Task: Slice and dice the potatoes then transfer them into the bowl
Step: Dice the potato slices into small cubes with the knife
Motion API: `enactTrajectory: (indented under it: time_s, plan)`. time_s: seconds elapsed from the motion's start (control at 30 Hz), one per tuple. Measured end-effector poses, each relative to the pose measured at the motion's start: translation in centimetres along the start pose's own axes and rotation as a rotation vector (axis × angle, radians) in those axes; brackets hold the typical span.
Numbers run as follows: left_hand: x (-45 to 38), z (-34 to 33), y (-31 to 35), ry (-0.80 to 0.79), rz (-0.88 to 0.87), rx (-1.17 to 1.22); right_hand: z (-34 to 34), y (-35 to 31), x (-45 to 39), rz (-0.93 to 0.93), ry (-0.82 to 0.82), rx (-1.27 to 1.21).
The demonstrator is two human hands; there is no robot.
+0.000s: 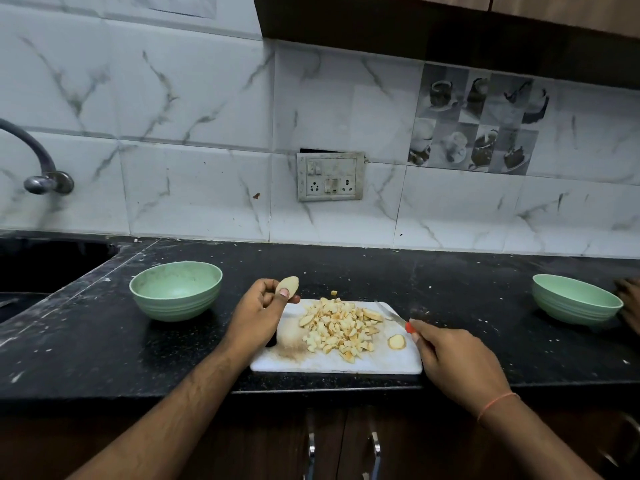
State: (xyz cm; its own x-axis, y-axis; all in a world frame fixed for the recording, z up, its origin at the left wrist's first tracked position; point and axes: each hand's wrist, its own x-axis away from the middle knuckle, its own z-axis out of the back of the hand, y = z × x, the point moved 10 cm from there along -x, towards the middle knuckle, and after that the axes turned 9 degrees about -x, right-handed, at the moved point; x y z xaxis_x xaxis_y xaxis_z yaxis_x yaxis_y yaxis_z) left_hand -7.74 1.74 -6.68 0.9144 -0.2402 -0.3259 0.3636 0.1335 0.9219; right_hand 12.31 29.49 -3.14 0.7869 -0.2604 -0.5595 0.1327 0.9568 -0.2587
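A white cutting board (388, 363) lies on the black counter with a heap of diced potato (341, 330) on it. One round potato slice (396, 341) lies apart near the board's right edge. My left hand (258, 313) pinches a potato piece (287, 285) above the board's far left corner. My right hand (453, 358) grips a red-handled knife (393, 315) at the board's right side, its blade pointing toward the heap. An empty green bowl (176, 289) stands to the left of the board.
A second green bowl (575, 303) stands at the far right, with another person's hand (630, 299) beside it. A sink (41, 268) and tap (41, 168) are at the left. One potato cube (334, 293) lies on the counter behind the board. Cabinet handles (375, 448) show below.
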Motion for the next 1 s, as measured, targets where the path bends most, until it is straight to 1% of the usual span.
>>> enactTrajectory:
  time_s: [0.03,0.1,0.13,0.17,0.23,0.27,0.4,0.5,0.6,0.7,0.8,0.83,0.93,1.0]
  plan:
    - [0.0,0.0,-0.1,0.002,0.002,-0.007,-0.1,-0.1,0.0,-0.001,-0.006,0.002]
    - [-0.1,0.2,-0.2,0.015,0.001,-0.020,1.2,-0.1,0.1,0.017,0.118,-0.089]
    - [-0.1,0.4,-0.2,0.028,-0.002,-0.031,1.5,-0.2,0.2,0.024,0.151,-0.106]
    - [-0.2,0.6,-0.2,0.043,-0.003,-0.042,1.4,-0.4,0.2,0.025,0.130,-0.075]
    - [-0.1,0.9,-0.3,0.067,-0.005,-0.052,0.2,-0.4,0.3,0.013,0.029,-0.005]
    - [-0.1,1.0,-0.4,0.076,-0.007,-0.059,0.1,-0.3,0.5,-0.001,0.025,-0.017]
    - [0.3,1.7,-0.4,0.133,-0.003,-0.115,2.3,-0.9,0.8,0.003,0.191,-0.157]
    - [0.4,2.3,-0.5,0.194,0.028,-0.120,3.8,-3.0,1.5,0.035,0.242,-0.242]
    - [0.2,2.4,-1.0,0.190,0.063,-0.057,3.8,-7.0,2.7,0.134,0.188,-0.271]
    - [0.1,2.7,-1.2,0.215,0.061,-0.034,2.0,-11.4,4.5,0.192,0.092,-0.261]
    - [0.0,3.0,-1.4,0.226,0.061,-0.040,0.1,-15.1,5.9,0.265,0.015,-0.161]
    - [0.0,2.9,-1.6,0.219,0.075,-0.048,-0.8,-15.9,5.9,0.269,-0.042,-0.126]
    - [0.3,2.8,-1.5,0.206,0.092,-0.121,-3.2,-16.0,5.6,0.155,-0.253,-0.075]
    - [0.5,2.7,-1.1,0.192,0.063,-0.217,-3.5,-15.5,5.4,0.102,-0.287,0.000]
